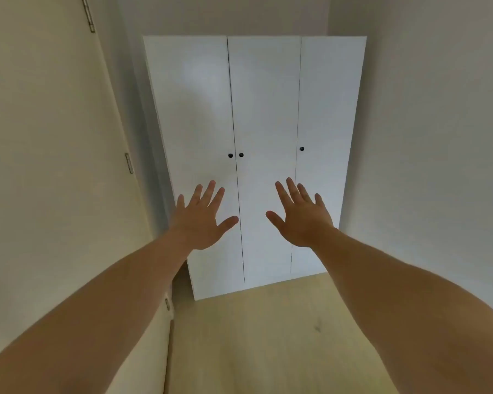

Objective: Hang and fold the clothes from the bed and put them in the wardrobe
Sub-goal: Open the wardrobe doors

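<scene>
Home interior, bedroom-type room.
- Tall white wardrobe (199, 115) set in corner, between plain pale walls (427, 137).
- Three flat full-height wardrobe doors (265, 109), all closed.
- Small dark round knobs (230, 155): two side by side at seam of left and middle doors, one on right door near its left edge.
- Cream room door (54, 137) at left, metal hinges (129, 163) along its edge.
- Light wood-look floor (268, 336) runs up to wardrobe base.
- Domestic furniture and finishes throughout: painted walls, household-style storage.
</scene>
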Demonstrator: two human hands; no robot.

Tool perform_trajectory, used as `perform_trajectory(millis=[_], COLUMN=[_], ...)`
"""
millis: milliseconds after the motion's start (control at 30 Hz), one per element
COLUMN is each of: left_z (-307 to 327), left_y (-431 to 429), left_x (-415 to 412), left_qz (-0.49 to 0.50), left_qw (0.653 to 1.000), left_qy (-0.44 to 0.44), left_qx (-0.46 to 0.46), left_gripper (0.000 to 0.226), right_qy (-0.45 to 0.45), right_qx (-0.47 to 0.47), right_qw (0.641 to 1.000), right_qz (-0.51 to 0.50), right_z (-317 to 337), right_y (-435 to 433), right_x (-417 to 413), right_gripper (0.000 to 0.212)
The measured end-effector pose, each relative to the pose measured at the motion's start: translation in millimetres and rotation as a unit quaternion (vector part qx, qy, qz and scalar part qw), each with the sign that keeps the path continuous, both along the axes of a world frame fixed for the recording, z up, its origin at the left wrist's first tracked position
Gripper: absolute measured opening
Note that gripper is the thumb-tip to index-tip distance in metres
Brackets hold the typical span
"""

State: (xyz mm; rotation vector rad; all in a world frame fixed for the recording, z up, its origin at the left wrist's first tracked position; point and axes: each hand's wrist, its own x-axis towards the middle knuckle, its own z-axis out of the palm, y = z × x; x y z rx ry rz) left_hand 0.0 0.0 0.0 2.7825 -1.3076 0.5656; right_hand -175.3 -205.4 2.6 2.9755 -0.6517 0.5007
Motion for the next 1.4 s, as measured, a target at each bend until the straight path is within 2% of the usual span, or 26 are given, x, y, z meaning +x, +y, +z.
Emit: perform_trajectory(millis=[300,567,900,1167,1400], left_z=[-4.6,-38.2,-41.6,-74.2,-84.1], left_y=[-99.2,-186.0,-282.6,-359.8,-408.7], left_x=[117.2,267.0,447.8,520.4,561.7], left_qz=[0.000,-0.023,-0.052,-0.056,-0.025], left_qw=[0.999,0.999,0.999,0.998,0.999], left_qy=[-0.012,-0.007,-0.006,-0.005,-0.009], left_qx=[-0.034,-0.034,-0.007,0.011,0.033], left_gripper=[0.094,0.087,0.084,0.084,0.083], right_qy=[-0.038,-0.040,-0.039,-0.020,-0.011], right_qx=[-0.020,-0.045,-0.064,-0.076,-0.079], right_qw=[0.999,0.998,0.997,0.996,0.991], right_qz=[0.031,0.018,0.003,0.035,0.111], right_z=[2.3,-24.1,-36.5,-69.2,-84.5], right_y=[-91.0,-176.1,-266.2,-339.8,-402.3], right_x=[146.1,282.3,452.4,545.5,602.5], right_gripper=[0.077,0.077,0.075,0.073,0.072])
